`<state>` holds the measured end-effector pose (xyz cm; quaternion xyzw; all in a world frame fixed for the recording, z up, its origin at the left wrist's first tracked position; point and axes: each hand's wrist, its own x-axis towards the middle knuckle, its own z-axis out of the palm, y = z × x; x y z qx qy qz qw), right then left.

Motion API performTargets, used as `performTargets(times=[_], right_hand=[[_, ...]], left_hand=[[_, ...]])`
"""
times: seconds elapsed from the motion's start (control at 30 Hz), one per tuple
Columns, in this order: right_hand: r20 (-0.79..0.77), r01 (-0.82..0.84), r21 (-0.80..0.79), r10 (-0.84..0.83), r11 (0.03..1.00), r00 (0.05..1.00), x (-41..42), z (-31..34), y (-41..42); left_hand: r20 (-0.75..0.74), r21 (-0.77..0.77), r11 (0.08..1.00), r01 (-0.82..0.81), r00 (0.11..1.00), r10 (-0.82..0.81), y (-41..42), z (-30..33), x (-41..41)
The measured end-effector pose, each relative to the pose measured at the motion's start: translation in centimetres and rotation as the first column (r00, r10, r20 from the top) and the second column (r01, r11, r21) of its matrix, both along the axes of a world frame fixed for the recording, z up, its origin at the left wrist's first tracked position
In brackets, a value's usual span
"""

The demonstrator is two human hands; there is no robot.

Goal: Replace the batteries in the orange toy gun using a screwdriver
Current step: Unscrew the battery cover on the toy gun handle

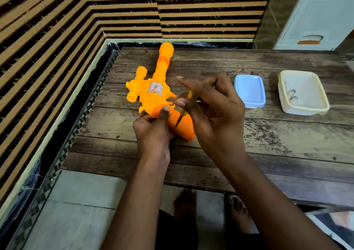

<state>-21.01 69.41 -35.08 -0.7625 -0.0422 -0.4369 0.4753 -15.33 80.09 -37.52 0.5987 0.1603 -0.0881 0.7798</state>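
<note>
Orange toy gun (153, 94) lies on its side on the wooden tabletop (268, 134), left of centre, barrel pointing away toward the striped wall (76, 19), handle toward the person; square sticker on its body faces up, smaller knobbed piece sticks out on its left side. Left hand (153, 132) grips the gun at the base of the handle, thumb pressed on the orange body, fingers curled around underneath. Screwdriver (184, 108), yellow translucent handle with a dark shaft, is tilted, tip down on the gun handle just right of the left thumb. Right hand (212, 108) grasps the screwdriver handle, fingers curled round it, index finger stretched out toward the gun body; most of the handle hidden by the fingers. Can't tell if the tip sits in a screw. Right of the hands, near them, a small light blue container (250, 91) rests on the tabletop. Further right, apart from it, a bigger cream container (303, 92) with some small dark bits inside, too blurred to identify. Bare feet (185, 205) on the tiled floor (76, 201) below the tabletop's near edge. White cabinet (316, 14) at top right, behind the tabletop
</note>
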Motion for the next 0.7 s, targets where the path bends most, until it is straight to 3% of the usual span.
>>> performTargets(times=[0.7], right_hand=[[-0.026,-0.086,0.130,0.090,0.988,0.996,0.02,-0.14,-0.39]], left_hand=[[-0.022,-0.017,1.000,-0.012,1.000,0.012,-0.19,0.36,-0.26]])
